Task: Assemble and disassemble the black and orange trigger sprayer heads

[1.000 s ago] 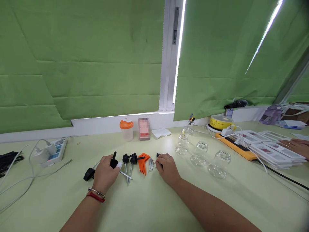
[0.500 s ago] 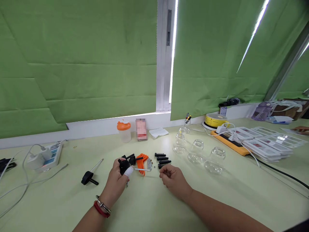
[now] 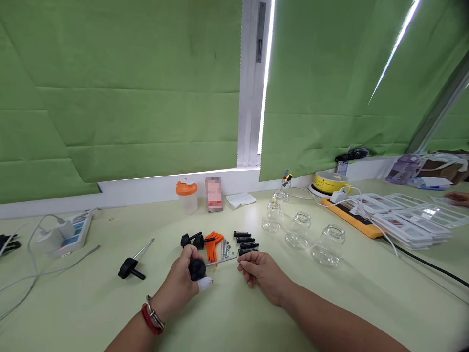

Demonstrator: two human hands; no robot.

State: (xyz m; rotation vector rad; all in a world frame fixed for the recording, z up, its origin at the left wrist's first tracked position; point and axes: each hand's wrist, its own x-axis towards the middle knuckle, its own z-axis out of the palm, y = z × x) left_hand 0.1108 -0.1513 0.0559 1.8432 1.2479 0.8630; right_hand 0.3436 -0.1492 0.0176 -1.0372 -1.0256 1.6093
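Note:
My left hand (image 3: 182, 277), white wrap on its thumb, grips a round black cap with a metal rod (image 3: 198, 269); the rod points right. At the rod's tip, my right hand (image 3: 264, 275) is closed in a pinch; whatever it holds is too small to make out. Behind the hands lie black caps with side pegs (image 3: 198, 241), orange plastic pieces (image 3: 212, 247), metal rods (image 3: 224, 248) with tiny bits of hardware, and several black ribbed pieces with springs (image 3: 246, 240). To the left lies a similar black cap with a rod (image 3: 129, 268).
Clear jars (image 3: 327, 247) stand to the right. Behind are an orange-lidded cup (image 3: 187, 196), a pinkish box (image 3: 214, 194) and paper (image 3: 241, 199). A power strip (image 3: 73, 234) with cables is left; an orange strip (image 3: 351, 217) and white panels (image 3: 399, 222) are right. Another person's hand (image 3: 456, 198) shows far right.
My left hand has turned the black cap and brought it slightly closer to me, its rod now angled up to the right. The rod's tip has come close to my right fingers.

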